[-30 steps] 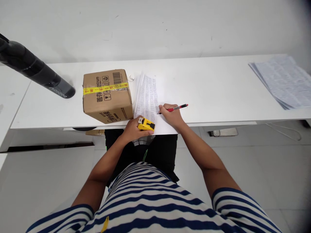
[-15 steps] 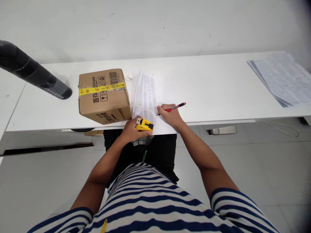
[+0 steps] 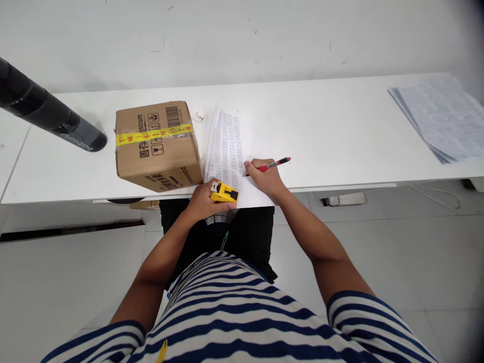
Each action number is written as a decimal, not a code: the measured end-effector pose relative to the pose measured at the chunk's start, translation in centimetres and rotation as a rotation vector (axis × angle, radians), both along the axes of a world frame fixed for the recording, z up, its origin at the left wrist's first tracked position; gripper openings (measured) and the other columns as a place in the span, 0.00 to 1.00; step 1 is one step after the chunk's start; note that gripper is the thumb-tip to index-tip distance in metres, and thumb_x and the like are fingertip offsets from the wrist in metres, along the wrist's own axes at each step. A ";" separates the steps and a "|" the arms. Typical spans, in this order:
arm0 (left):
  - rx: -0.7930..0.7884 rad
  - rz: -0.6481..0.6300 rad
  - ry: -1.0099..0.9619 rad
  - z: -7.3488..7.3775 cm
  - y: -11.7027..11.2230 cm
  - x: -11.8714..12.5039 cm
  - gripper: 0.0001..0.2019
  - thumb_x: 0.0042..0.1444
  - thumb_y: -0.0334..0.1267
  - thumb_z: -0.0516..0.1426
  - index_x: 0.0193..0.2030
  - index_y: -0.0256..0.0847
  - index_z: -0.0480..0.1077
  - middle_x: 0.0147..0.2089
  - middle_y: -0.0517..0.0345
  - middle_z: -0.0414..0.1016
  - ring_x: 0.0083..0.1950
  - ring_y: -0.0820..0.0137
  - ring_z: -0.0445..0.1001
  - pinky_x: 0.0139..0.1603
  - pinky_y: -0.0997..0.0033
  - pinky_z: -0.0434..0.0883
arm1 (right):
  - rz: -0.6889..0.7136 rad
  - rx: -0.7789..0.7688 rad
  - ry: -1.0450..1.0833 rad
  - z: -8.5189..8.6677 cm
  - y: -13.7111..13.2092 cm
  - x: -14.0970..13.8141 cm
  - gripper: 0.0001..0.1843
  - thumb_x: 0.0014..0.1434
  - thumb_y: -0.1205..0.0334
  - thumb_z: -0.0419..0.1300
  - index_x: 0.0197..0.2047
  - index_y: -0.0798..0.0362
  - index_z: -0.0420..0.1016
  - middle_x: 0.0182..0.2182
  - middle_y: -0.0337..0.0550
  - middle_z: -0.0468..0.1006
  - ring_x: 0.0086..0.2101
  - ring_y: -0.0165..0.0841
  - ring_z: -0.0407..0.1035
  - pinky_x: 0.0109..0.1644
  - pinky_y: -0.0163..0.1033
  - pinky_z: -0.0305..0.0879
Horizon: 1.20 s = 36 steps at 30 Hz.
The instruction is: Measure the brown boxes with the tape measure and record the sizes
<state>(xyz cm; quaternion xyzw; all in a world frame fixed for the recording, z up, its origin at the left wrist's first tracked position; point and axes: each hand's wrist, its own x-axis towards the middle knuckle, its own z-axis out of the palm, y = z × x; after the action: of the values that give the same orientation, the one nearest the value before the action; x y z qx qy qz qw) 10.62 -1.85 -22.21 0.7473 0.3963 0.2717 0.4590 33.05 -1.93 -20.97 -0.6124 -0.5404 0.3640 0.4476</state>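
My left hand is closed around a yellow tape measure at the front edge of the white table. In my right hand is a red and black pen, its tip down near the right side of a printed sheet. That sheet lies on the table between a cardboard box and my right hand, and its near end runs under the tape measure. The box, sealed with yellow printed tape, stands just left of the sheet.
At the left stands a dark cylindrical bottle-like object, tilted in view. A stack of printed papers lies at the table's far right. Small white scraps sit behind the box. Below the table, a whitish object rests on the floor.
The view has shifted slightly, so the box and bottle-like object appear a little further left. Both hands keep their holds, and the pen tip stays near the sheet's right side.
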 end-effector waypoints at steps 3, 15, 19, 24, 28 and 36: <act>-0.004 -0.003 0.008 -0.1 0.0 0.0 0.23 0.42 0.54 0.70 0.35 0.41 0.69 0.32 0.61 0.74 0.32 0.70 0.72 0.34 0.71 0.67 | -0.054 0.015 -0.001 -0.1 0.0 0.0 0.28 0.59 0.53 0.60 0.16 0.49 0.50 0.16 0.34 0.59 0.22 0.27 0.53 0.27 0.37 0.51; -0.001 0.012 0.005 0.0 -0.1 0.1 0.24 0.41 0.54 0.70 0.36 0.41 0.69 0.32 0.62 0.74 0.32 0.70 0.72 0.34 0.70 0.68 | -0.090 0.019 -0.038 0.1 -0.1 0.0 0.24 0.60 0.55 0.59 0.16 0.49 0.58 0.16 0.34 0.62 0.22 0.29 0.57 0.29 0.37 0.54; -0.052 0.019 0.011 0.6 -0.6 0.1 0.25 0.40 0.56 0.70 0.35 0.41 0.69 0.32 0.61 0.75 0.33 0.69 0.73 0.36 0.70 0.69 | -0.063 0.001 -0.071 -0.3 -0.2 0.1 0.22 0.58 0.55 0.59 0.16 0.50 0.62 0.16 0.35 0.64 0.22 0.29 0.57 0.28 0.38 0.54; -0.075 0.027 0.054 0.9 -1.0 0.0 0.27 0.39 0.59 0.69 0.36 0.41 0.69 0.33 0.60 0.76 0.35 0.67 0.74 0.37 0.69 0.69 | -0.077 -0.024 -0.078 -0.5 -0.7 0.0 0.20 0.58 0.54 0.59 0.17 0.51 0.67 0.17 0.36 0.67 0.23 0.30 0.61 0.30 0.39 0.59; -0.107 0.068 -0.008 1.5 -2.0 -0.2 0.28 0.39 0.60 0.70 0.36 0.41 0.68 0.33 0.60 0.76 0.34 0.68 0.73 0.35 0.69 0.68 | -0.102 0.044 -0.202 -0.7 -0.7 -0.2 0.21 0.62 0.48 0.57 0.23 0.52 0.73 0.22 0.42 0.73 0.28 0.35 0.68 0.34 0.41 0.64; 0.394 0.023 -0.650 5.9 -5.0 -2.4 0.36 0.33 0.61 0.72 0.46 0.46 0.68 0.41 0.56 0.77 0.42 0.66 0.77 0.45 0.64 0.74 | 0.134 0.187 -0.544 1.8 -0.4 -0.1 0.30 0.64 0.54 0.54 0.68 0.48 0.61 0.64 0.61 0.62 0.45 0.47 0.74 0.45 0.58 0.73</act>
<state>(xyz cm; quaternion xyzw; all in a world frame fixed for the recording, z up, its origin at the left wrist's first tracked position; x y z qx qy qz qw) 8.20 -6.87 -16.35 0.6915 0.1783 0.5706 0.4054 32.92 -2.35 -19.22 -0.6066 -0.7110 0.1639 0.3157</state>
